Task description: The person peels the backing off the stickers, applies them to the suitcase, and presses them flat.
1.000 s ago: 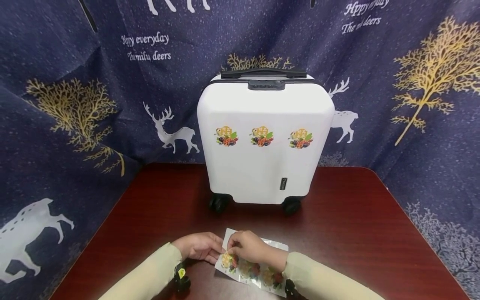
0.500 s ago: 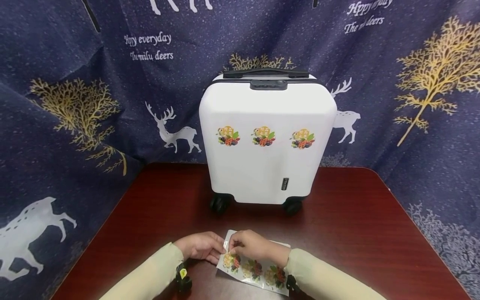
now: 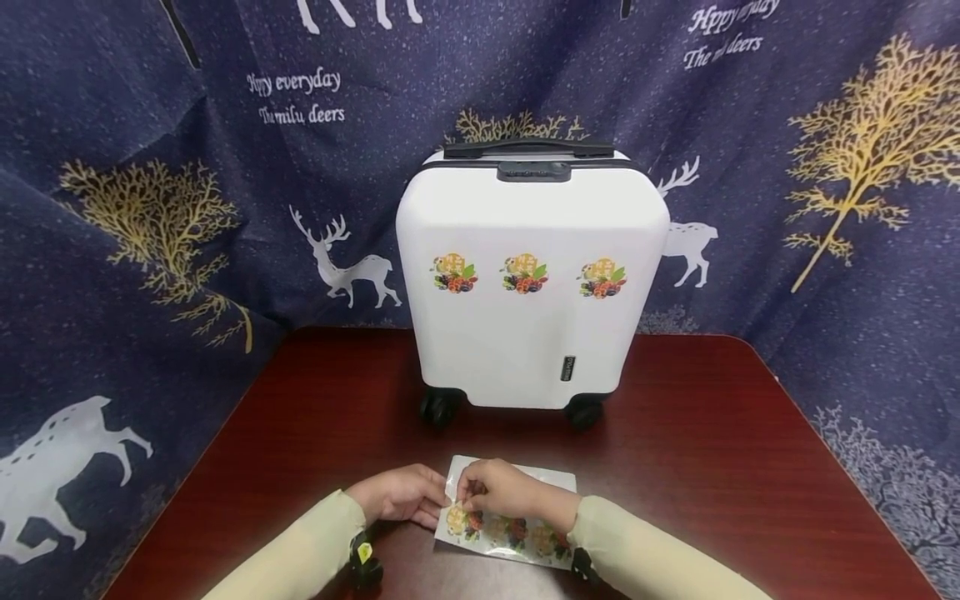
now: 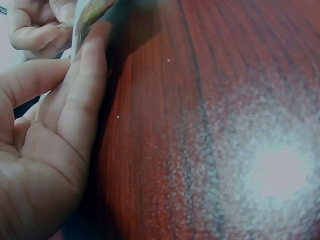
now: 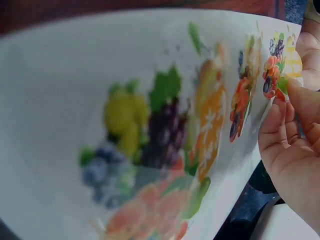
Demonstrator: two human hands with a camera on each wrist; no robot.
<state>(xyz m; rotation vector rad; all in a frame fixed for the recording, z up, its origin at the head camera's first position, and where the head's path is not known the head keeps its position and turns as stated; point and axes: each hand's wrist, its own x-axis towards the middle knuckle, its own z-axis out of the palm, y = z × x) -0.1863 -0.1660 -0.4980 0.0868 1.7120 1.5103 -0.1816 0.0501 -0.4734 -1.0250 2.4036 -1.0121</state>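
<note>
A glossy white sticker sheet (image 3: 553,477) printed with fruit designs is held in front of me. My left hand (image 3: 405,493) grips its left edge between thumb and fingers, as the left wrist view shows (image 4: 60,115). My right hand (image 3: 510,490) reaches over the sheet and pinches the edge of a fruit sticker (image 5: 272,75) at that left end, its fingertips close to the left hand. In the right wrist view, another fruit sticker (image 5: 165,130) lies nearest the camera. The right forearm covers part of the sheet in the head view.
A white suitcase (image 3: 517,346) with black wheels stands behind the hands on the dark red table (image 3: 697,467). Across its front runs a row of three fruit stickers (image 3: 525,274). A blue curtain (image 3: 330,167) with deer and trees hangs behind.
The right end of the sheet has shifted upward in view, so its lower edge lies flatter. Both hands stay almost in place, the right still pinching at the sticker's edge.
</note>
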